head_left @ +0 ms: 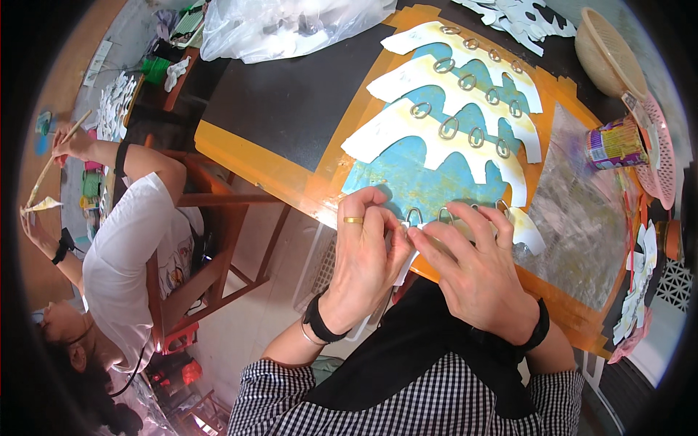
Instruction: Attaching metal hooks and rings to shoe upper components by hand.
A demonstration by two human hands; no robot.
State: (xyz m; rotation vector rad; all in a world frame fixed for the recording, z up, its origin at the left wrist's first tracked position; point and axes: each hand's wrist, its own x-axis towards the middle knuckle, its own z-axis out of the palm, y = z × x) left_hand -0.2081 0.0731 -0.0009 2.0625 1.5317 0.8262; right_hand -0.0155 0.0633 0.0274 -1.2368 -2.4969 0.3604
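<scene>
At the table's near edge my left hand (367, 254), with a ring on one finger, pinches the edge of a white scalloped cut-out (528, 232). My right hand (476, 272) is closed on the same piece, thumb and forefinger meeting the left fingertips. Wire loops stand up from it by my fingers, and my hands hide most of it. Beyond lie three similar white scalloped cut-outs (454, 150) with yellowish tint, in overlapping rows, each bearing several oval metal loops (448, 128). Under them is a blue-green stained sheet (407, 174).
Orange tape (247, 163) edges the dark table (283, 94). A white plastic bag (291, 29) lies at the back. At right are a clear plastic sheet (574, 225), a paint-smeared tin (614, 145) and a tan basket (611, 54). A person (131, 240) sits at left, holding a stick.
</scene>
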